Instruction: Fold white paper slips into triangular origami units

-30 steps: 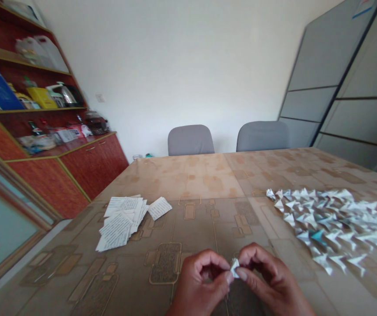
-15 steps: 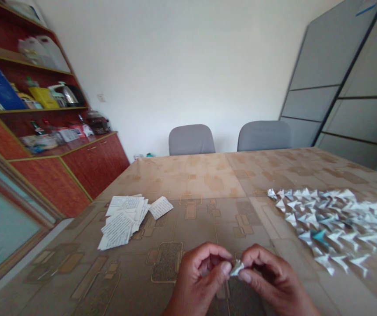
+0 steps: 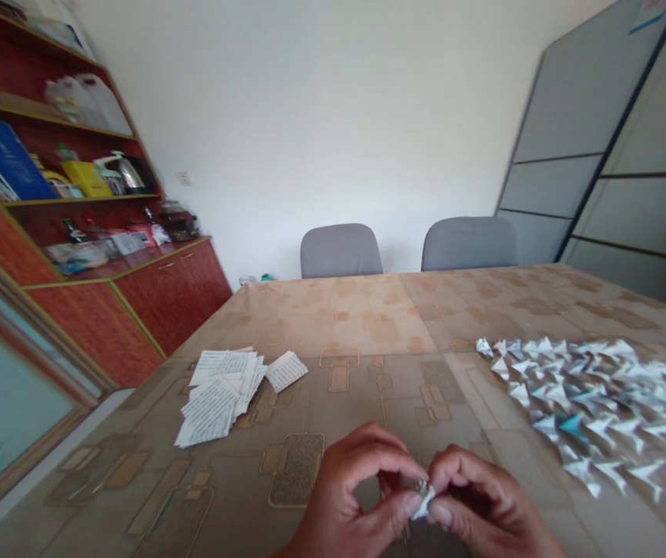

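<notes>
White paper, folded small, makes up the little piece (image 3: 424, 505) between the two hands, low in the view and right of the middle. It sits at the fingertips, well out from both palms. The left hand (image 3: 356, 496) pinches it from its own side, thumb tip against the paper and index finger arched over to its upper end; the space between that thumb and finger is wide further back but narrow at the tips. The right hand (image 3: 481, 500) meets it from the other side, index finger bent above and thumb below, tips close together at the paper's edge (how firmly they grip, I cannot tell). Both hands are above the patterned table (image 3: 367, 318). Well apart to the left lies a pile of printed paper slips (image 3: 216, 399), with one slip (image 3: 287, 372) angled out beside it. To the right, folded paper pieces (image 3: 605, 426) stand in rows, a teal one (image 3: 572, 426) among them.
</notes>
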{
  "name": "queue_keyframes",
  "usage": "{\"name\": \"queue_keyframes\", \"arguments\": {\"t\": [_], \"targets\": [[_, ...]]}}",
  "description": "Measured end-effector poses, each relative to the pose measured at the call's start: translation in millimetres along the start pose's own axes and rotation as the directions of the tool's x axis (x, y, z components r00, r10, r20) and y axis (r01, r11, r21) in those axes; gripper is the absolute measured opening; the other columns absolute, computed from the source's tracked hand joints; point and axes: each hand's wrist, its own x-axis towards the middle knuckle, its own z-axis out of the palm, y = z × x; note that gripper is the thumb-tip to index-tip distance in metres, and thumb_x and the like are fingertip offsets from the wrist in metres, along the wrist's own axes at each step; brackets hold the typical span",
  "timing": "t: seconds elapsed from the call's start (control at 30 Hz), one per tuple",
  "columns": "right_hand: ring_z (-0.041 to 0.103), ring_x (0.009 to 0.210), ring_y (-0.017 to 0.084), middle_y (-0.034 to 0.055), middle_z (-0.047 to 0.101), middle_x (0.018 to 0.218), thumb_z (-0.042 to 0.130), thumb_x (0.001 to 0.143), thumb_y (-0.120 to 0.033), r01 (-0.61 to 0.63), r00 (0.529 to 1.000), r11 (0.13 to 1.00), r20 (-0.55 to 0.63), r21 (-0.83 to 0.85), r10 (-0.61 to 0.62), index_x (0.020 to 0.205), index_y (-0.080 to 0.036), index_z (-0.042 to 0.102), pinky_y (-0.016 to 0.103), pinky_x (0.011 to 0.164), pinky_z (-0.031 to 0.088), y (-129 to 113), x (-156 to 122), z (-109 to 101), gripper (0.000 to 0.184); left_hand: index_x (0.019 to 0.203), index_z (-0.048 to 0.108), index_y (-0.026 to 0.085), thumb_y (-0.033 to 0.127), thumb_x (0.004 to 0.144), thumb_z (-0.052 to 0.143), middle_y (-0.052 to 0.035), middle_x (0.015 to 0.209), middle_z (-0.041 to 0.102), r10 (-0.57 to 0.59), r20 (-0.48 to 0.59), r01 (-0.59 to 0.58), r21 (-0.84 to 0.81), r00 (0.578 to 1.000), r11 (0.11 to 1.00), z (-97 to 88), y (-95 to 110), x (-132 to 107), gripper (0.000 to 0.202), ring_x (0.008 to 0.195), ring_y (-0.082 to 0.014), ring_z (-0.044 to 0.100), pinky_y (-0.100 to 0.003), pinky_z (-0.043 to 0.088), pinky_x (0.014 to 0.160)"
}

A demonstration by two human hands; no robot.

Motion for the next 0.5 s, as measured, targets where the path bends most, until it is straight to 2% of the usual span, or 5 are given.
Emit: {"name": "queue_keyframes", "arguments": {"t": [0.2,0.27,0.4,0.5], "targets": [[0.057,0.065,0.014,-0.001,0.064,0.07,0.062,0.087,-0.044,-0.052,0.998,0.998,0.032,0.046,0.05,0.08,-0.023,0.063,0.023,0.061,0.044,1,1,0,0.022,0.077,0.074,0.016,0.005,0.075,0.066,-0.0083,0.075,0.066,0.077,0.005,-0.077,0.103,0.997,0.992,-1.1,3,2,0.014,0.066,-0.0151,0.062,-0.024,0.048,0.063],[0.057,0.066,0.013,-0.0013,0.064,0.07,0.063,0.087,-0.043,-0.053,0.998,0.997,0.033,0.052,0.051,0.081,-0.024,0.063,0.022,0.062,0.044,1,0,0,0.021,0.08,0.074,0.017,0.004,0.075,0.065,-0.0078,0.075,0.066,0.085,0.005,-0.085,0.127,0.996,0.988,-2.3,2,1,0.016,0.067,-0.0152,0.061,-0.023,0.048,0.063],[0.058,0.066,0.013,-0.0017,0.065,0.071,0.063,0.088,-0.041,-0.039,0.999,0.998,0.023,0.059,0.038,0.08,-0.023,0.063,0.021,0.062,0.045,-1,-1,0,0.02,0.096,0.072,0.018,0.013,0.079,0.066,-0.006,0.073,0.064,0.063,0.012,-0.063,0.083,0.998,0.994,-2.7,-4,-3,0.018,0.067,-0.0149,0.059,-0.024,0.047,0.063],[0.06,0.065,0.012,-0.0015,0.067,0.071,0.063,0.088,-0.041,-0.008,0.999,0.998,0.037,0.069,0.006,0.081,-0.023,0.063,0.02,0.062,0.046,-3,-1,0,0.02,0.092,0.072,0.017,0.026,0.084,0.064,-0.0061,0.075,0.063,0.015,0.009,-0.015,-0.025,1.0,1.0,0.0,-8,-6,0.014,0.069,-0.0147,0.059,-0.024,0.047,0.064]]}}
